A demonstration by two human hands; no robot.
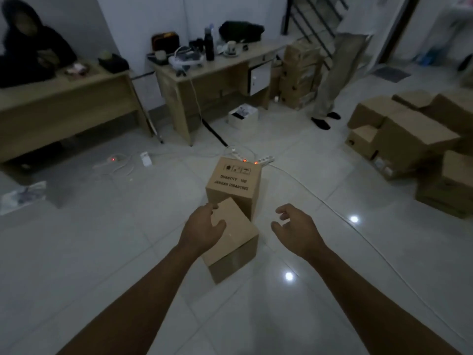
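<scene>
Carton (238, 240) at frame centre looks stiff and light: left hand (203, 228) flat on its top, right hand (298, 228) spread and empty, so grip opposite sides.

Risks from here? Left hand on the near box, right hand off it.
1. Only the left hand touches the near box, at its left edge; the right hand hangs open beside it. A one-handed lift may tip it.
2. The printed box stands right behind and could get knocked.
3. A white cable and lit power strips lie nearby: snag or trip hazard.
</scene>
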